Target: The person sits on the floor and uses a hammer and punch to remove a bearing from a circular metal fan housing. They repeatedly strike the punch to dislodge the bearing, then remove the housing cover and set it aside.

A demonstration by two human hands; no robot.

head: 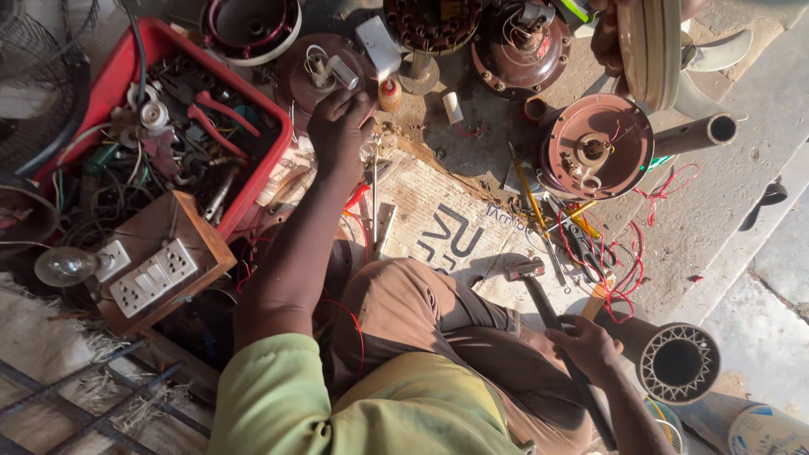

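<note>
My left hand (339, 126) reaches forward to the near rim of a brown fan motor cover (308, 72) that carries a white capacitor. Its fingers curl down there, and what they hold is hidden. My right hand (587, 345) is closed around the dark handle of a hammer (526, 270), whose metal head rests on a piece of cardboard (438, 219) in front of my knee. Red wires (624, 282) lie just beyond that hand.
A red tray (253, 181) of tools and wires sits at the left, beside a wooden switch board (160, 270) with a bulb. Several opened fan motors (594, 147) stand ahead. Another person's hand (607, 38) holds a round fan part at the top right. A grey pipe end (678, 362) lies at the right.
</note>
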